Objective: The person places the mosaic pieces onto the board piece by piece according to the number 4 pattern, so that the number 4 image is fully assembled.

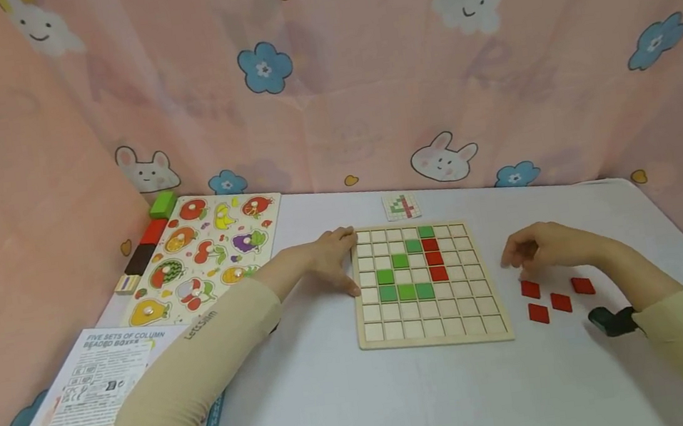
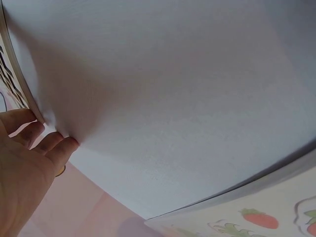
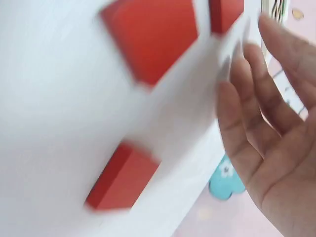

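A wooden grid board (image 1: pixel 424 329) lies flat on the white table, with several green tiles (image 1: pixel 400 260) and three red tiles (image 1: pixel 433 258) set in its squares. Thumb and fingers of my left hand (image 1: pixel 329 258) rest spread along the board's left edge; in the left wrist view, fingertips touch its rim (image 2: pixel 20 74). To the right of the board, my right hand (image 1: pixel 550 247) hovers just beyond several loose red tiles (image 1: pixel 561 303). Its fingers are loosely bent, and the right wrist view shows nothing between thumb and fingers (image 3: pixel 228 108).
Behind the board lies a small pattern card (image 1: pixel 402 206). At left are a fruit puzzle board (image 1: pixel 195 257), a row of coloured blocks (image 1: pixel 153 231) and a boxed set (image 1: pixel 99 389), partly hidden by my left sleeve. A printed pink cloth (image 1: pixel 339 98) hangs round the table.
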`<state>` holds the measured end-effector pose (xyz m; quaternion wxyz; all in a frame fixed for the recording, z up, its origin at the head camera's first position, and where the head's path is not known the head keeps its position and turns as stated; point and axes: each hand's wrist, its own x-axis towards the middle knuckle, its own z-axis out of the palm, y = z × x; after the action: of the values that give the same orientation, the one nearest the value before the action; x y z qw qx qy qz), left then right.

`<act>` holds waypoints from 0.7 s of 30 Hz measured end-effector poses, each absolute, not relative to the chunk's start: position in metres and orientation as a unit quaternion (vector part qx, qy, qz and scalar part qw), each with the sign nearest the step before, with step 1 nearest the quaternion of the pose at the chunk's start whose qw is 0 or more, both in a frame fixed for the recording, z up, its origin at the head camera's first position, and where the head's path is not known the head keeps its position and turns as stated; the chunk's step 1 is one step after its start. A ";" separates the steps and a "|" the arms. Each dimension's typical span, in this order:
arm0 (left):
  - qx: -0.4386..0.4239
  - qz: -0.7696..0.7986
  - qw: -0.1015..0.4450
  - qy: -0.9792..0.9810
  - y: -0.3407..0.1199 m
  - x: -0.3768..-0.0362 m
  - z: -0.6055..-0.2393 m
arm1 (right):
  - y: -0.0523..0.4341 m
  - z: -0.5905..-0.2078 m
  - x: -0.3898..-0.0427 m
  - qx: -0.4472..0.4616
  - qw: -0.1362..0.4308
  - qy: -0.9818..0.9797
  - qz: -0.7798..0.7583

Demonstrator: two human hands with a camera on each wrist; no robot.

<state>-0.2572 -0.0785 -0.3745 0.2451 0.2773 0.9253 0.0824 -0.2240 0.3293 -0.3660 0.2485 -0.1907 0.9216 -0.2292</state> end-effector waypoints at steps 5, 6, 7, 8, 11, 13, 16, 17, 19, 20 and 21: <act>0.278 0.086 0.246 0.925 -0.078 -0.256 -0.374 | 0.346 -0.369 -0.216 -0.196 0.302 0.897 -0.255; 0.279 0.085 0.245 0.925 -0.079 -0.256 -0.375 | 0.348 -0.370 -0.215 -0.195 0.304 0.896 -0.258; 0.279 0.086 0.245 0.924 -0.079 -0.256 -0.375 | 0.349 -0.371 -0.214 -0.193 0.305 0.895 -0.261; 0.282 0.085 0.244 0.924 -0.079 -0.256 -0.375 | 0.349 -0.373 -0.213 -0.191 0.304 0.896 -0.263; 0.285 0.083 0.241 0.924 -0.078 -0.254 -0.375 | 0.349 -0.375 -0.212 -0.189 0.295 0.900 -0.260; 0.285 0.081 0.240 0.925 -0.078 -0.253 -0.374 | 0.347 -0.376 -0.212 -0.187 0.289 0.904 -0.253; 0.283 0.078 0.237 0.926 -0.078 -0.253 -0.376 | 0.344 -0.377 -0.213 -0.177 0.279 0.914 -0.235; 0.283 0.078 0.236 0.926 -0.078 -0.253 -0.376 | 0.343 -0.377 -0.213 -0.175 0.273 0.918 -0.227; 0.284 0.074 0.233 0.927 -0.077 -0.254 -0.377 | 0.342 -0.377 -0.214 -0.170 0.259 0.927 -0.210; 0.284 0.073 0.231 0.928 -0.077 -0.254 -0.377 | 0.341 -0.376 -0.215 -0.168 0.250 0.931 -0.205; 0.284 0.073 0.230 0.928 -0.077 -0.254 -0.377 | 0.341 -0.375 -0.216 -0.166 0.239 0.935 -0.201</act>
<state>-0.2536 -0.0771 -0.3769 0.2299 0.2843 0.9279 0.0725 -0.2161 0.3407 -0.3751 0.2389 -0.1656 0.9354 -0.2012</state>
